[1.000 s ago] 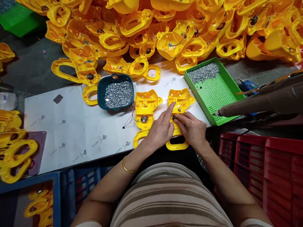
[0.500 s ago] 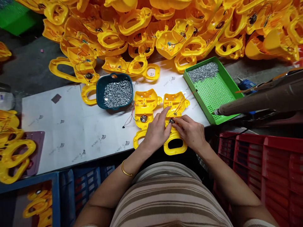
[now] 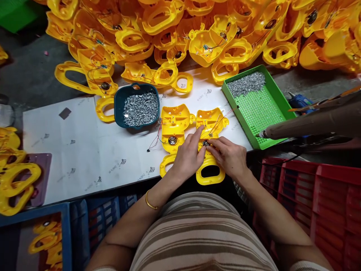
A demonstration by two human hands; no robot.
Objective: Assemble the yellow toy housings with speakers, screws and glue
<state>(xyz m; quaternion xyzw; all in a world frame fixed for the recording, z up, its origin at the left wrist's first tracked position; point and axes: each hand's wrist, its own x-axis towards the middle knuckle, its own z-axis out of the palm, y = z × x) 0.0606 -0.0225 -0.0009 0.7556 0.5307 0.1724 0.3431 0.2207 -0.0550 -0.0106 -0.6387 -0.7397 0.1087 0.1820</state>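
Two yellow plastic shells lie side by side at the table's front edge. Over the right shell (image 3: pixel 210 175), my left hand (image 3: pixel 188 156) rests at its left side, thumb and forefinger apart. My right hand (image 3: pixel 229 154) has its fingers pinched at the round metal speaker (image 3: pixel 206 143) in that shell; the fingertips partly cover it. Thin red wires cross the upper part of this shell. The left shell (image 3: pixel 175 116) holds another round speaker (image 3: pixel 172 140), with a wire and a black plug beside it; my left hand overlaps its handle.
A dark teal bowl (image 3: pixel 118 109) of screws stands left of the shells. At right is a green tray (image 3: pixel 270 109) with screws, crossed by a tool's shaft (image 3: pixel 304 126). Yellow shells (image 3: pixel 158 19) are heaped behind. Red crates (image 3: pixel 335 199) and a blue crate (image 3: pixel 66 233) flank me.
The view has shifted slightly. Both hands stay at the same right shell, with almost the same finger positions.
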